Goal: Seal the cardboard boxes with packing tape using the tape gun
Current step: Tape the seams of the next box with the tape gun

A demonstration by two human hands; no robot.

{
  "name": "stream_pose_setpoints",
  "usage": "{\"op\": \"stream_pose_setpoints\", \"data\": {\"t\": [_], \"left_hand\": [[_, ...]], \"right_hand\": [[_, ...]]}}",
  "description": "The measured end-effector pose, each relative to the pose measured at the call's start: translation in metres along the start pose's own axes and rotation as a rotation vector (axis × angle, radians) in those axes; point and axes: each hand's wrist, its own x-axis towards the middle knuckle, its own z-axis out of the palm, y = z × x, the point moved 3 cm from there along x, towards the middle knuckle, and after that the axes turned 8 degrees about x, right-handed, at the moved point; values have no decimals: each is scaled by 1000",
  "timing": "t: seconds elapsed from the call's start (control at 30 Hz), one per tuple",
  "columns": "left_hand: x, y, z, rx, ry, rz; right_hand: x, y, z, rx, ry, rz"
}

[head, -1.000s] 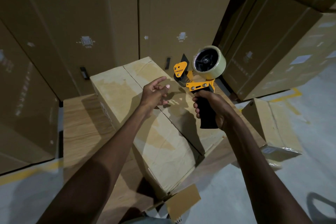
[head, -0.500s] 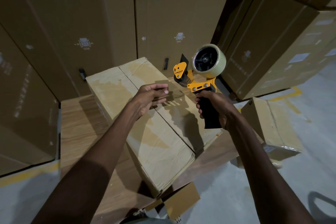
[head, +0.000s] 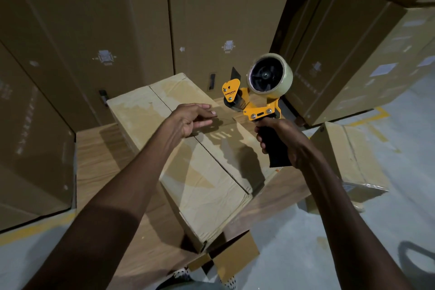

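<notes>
One tape gun [head: 255, 101], one tape roll [head: 270, 75], two hands, two small boxes (many tall cartons behind).

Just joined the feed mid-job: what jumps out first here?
The orange tape gun with its clear tape roll, held up at centre right by the right hand. Below it lies the closed cardboard box, with the left hand hovering over its centre seam.

left hand [head: 191, 120]: raised, fingers loosely extended | right hand [head: 286, 140]: clenched, raised
</notes>
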Motion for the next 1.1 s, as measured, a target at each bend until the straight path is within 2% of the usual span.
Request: {"op": "stream_pose_setpoints", "data": {"t": [0.13,0.37,0.47,0.57,0.77,0.87,1.1], "left_hand": [[8,4,-1,36,-2,-38],[26,21,-6,155,82,-12],[31,27,-16,214,171,41],[46,38,-63,225,284,73],[59,52,-92,248,20,28],[64,62,-102,261,-62,46],[83,79,-122,287,-54,81]], "right_hand": [[-7,3,-2,-85,27,-56],[-15,6,3,-124,-58,-61],[-19,9,0,-155,-54,-57],[-25,11,-12,-210,-20,-37],[-22,24,-4,-297,17,-24],[-16,30,8,-274,39,-27],[-2,32,45,-281,83,-58]]}}
